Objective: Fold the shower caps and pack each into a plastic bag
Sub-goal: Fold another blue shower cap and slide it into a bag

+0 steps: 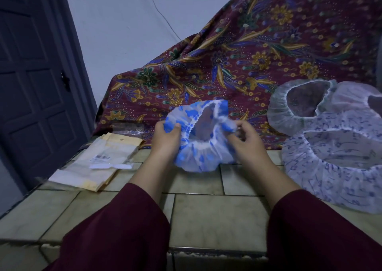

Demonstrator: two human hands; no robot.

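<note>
While my left hand [166, 135] and right hand [245, 139] pinch the blue shower cap [199, 134] by its elastic rim, it seems featherlight, limp and slippery.

A dim room, tiled counter and draped batik

A counter [217, 219] of pale greenish tiles with dark grout lines fills the lower part of the view, its near edge chipped. At its back, a maroon batik cloth [258, 49] with gold, blue and green flowers and leaves hangs over something bulky and slopes down to the left. Behind it stands a plain pale wall [124, 33], with a thin cable [159, 10] running down it. At the left is a dark panelled door [31, 74]. The light is low and bluish
</note>
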